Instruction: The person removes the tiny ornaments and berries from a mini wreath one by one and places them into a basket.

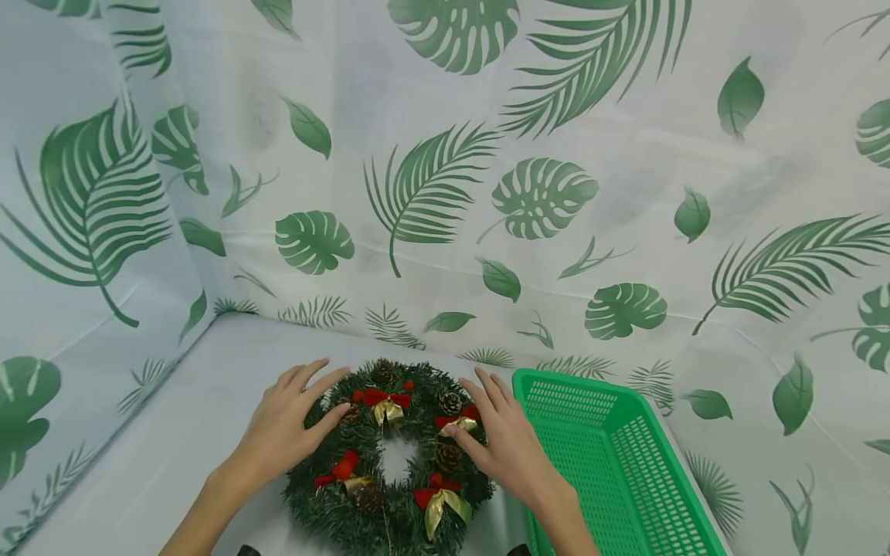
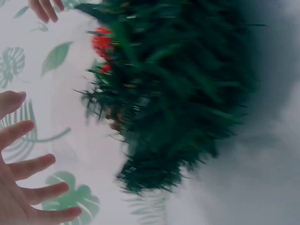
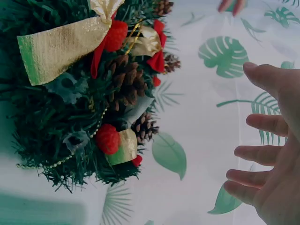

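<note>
A green Christmas wreath (image 1: 410, 517) lies on the white table, trimmed with red and gold bows, pinecones and red berries. Over its left side, my left hand (image 1: 288, 421) is held with fingers spread. My right hand (image 1: 504, 440) is over the wreath's right side, fingers apart, its thumb overlapping a gold ribbon (image 1: 455, 425) in the head view. Both wrist views show a gap between the fingers and the wreath. One pinecone (image 3: 125, 82) and a red berry (image 3: 108, 139) show clearly in the right wrist view. Neither hand holds anything.
To the right of the wreath stands a green plastic basket (image 1: 626, 479) with perforated walls. A leaf-printed white curtain (image 1: 431, 193) rises behind the table and along its left side. Bare white tabletop (image 1: 229, 371) shows left of the wreath.
</note>
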A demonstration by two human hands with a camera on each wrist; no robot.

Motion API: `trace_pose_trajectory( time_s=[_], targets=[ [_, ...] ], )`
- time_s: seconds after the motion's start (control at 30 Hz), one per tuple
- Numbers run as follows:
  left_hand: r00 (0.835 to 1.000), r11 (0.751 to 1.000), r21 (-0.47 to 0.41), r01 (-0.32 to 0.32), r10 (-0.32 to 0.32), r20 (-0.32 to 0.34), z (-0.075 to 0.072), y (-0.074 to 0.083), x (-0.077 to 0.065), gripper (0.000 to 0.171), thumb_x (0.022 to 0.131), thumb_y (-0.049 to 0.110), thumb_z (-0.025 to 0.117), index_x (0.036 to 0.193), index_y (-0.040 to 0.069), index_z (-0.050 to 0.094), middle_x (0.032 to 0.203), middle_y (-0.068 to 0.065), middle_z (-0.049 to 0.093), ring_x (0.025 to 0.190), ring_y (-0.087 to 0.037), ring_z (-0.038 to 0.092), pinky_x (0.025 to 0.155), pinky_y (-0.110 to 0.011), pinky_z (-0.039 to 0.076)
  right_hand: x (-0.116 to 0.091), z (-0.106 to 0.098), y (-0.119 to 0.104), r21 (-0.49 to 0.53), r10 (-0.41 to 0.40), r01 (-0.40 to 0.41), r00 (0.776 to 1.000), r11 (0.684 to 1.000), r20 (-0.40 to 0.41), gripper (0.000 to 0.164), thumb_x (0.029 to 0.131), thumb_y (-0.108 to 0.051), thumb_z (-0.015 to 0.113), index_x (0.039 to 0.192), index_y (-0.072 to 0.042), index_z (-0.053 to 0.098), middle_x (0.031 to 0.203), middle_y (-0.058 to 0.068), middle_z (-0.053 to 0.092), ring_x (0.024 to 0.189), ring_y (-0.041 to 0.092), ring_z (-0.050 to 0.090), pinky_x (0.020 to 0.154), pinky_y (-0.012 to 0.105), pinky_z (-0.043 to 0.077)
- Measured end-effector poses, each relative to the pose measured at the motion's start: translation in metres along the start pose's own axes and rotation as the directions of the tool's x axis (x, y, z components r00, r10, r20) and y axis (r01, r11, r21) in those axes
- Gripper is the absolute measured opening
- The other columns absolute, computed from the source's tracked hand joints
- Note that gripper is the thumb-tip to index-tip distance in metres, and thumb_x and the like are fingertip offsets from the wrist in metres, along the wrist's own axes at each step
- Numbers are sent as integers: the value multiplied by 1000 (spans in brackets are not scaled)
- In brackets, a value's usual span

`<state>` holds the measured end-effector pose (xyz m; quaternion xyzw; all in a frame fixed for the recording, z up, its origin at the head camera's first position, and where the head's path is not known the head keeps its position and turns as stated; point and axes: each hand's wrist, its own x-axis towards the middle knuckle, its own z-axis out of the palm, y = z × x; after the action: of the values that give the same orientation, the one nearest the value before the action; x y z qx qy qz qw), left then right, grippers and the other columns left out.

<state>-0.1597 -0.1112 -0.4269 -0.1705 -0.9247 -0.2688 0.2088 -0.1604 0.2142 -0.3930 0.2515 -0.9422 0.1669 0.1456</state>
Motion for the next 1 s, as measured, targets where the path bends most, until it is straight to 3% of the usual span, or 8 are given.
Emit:
trace_pose_trajectory(
  time_s=[0.2, 0.43, 0.57, 0.7, 0.87, 1.0],
  targets=[
    [992, 986, -102, 130, -130, 8, 6, -10, -13, 53, 97, 29, 74, 147, 21, 58, 152, -20, 50, 133, -49, 50, 90, -72, 50, -2, 1, -2, 15, 28, -28, 1000, 999, 11, 70, 93, -39, 77, 151, -9, 50, 161, 21, 40, 145, 42, 43, 104, 64, 49],
    [953, 921, -244, 303, -294, 76, 19, -24, -31, 52, 99, 27, 71, 148, 14, 56, 149, -29, 45, 129, -55, 50, 90, -72, 49, -12, 6, -6, 76, 123, -129, 990, 989, 74, 70, 95, -39, 75, 154, -12, 47, 163, 19, 37, 144, 42, 45, 100, 63, 52],
    [918, 859, -324, 397, -368, 148, 27, -35, -35, 55, 100, 32, 69, 150, 14, 54, 149, -31, 43, 126, -53, 53, 90, -65, 54, -15, 7, -9, 90, 148, -155, 986, 984, 75, 70, 95, -38, 75, 154, -12, 47, 164, 18, 37, 144, 42, 46, 100, 62, 52],
    [866, 790, -356, 500, -443, 233, 33, -43, -35, 65, 100, 40, 68, 156, 15, 44, 151, -29, 42, 124, -50, 56, 91, -60, 56, -17, 9, -11, 96, 154, -158, 987, 983, 52, 71, 94, -36, 76, 153, -12, 47, 163, 18, 38, 142, 43, 47, 100, 62, 53],
    [812, 723, -374, 581, -484, 325, 42, -48, -34, 79, 97, 48, 69, 160, 15, 35, 154, -31, 41, 127, -53, 54, 91, -61, 55, -21, 10, -13, 108, 180, -183, 983, 977, 38, 71, 94, -34, 78, 154, -12, 46, 162, 17, 40, 141, 42, 49, 100, 61, 53],
    [787, 678, -401, 615, -496, 367, 47, -51, -35, 79, 96, 52, 69, 160, 19, 36, 159, -28, 37, 137, -55, 45, 101, -65, 49, -23, 11, -16, 129, 187, -190, 982, 973, 35, 71, 94, -32, 77, 154, -12, 46, 161, 18, 41, 141, 41, 49, 101, 60, 53]
  ],
)
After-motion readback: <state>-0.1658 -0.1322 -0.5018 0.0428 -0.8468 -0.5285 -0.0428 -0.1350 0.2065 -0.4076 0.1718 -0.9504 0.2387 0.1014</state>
